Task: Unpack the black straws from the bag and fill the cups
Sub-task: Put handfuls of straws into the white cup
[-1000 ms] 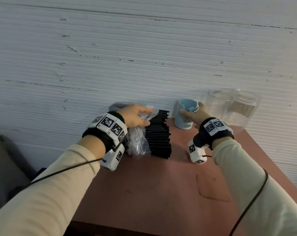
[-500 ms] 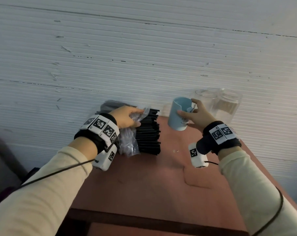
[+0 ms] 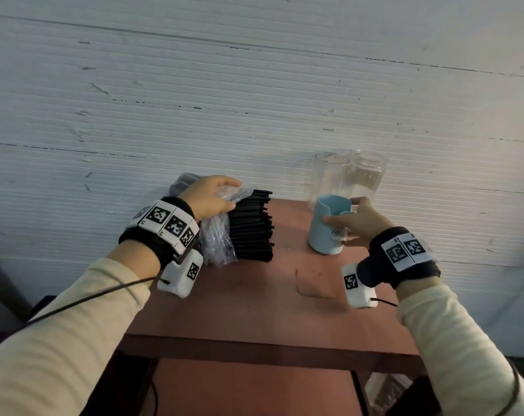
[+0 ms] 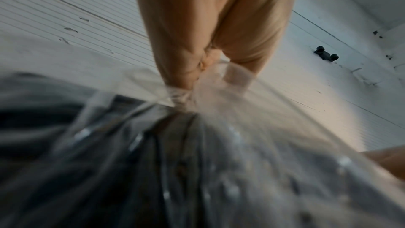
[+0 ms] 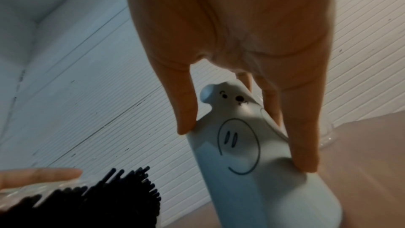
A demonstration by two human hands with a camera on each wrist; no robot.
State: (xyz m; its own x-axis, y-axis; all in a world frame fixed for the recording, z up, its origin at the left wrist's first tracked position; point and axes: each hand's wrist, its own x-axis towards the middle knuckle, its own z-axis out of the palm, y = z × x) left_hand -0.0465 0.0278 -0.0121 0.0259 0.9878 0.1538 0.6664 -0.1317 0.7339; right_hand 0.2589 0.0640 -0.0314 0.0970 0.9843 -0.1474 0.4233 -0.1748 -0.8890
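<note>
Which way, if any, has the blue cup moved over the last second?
Yes. The blue cup, gripped by the right hand, has come away from the clear jars by the wall, toward the person; it is tilted.

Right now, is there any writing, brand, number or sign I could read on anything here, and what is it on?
No words or numbers can be read anywhere.
blue cup: only a drawn smiley face and a small animal face, no lettering.
wrist bands: black-and-white square code markers, not text.
straws, plastic bag, clear cups: no print that shows.
</note>
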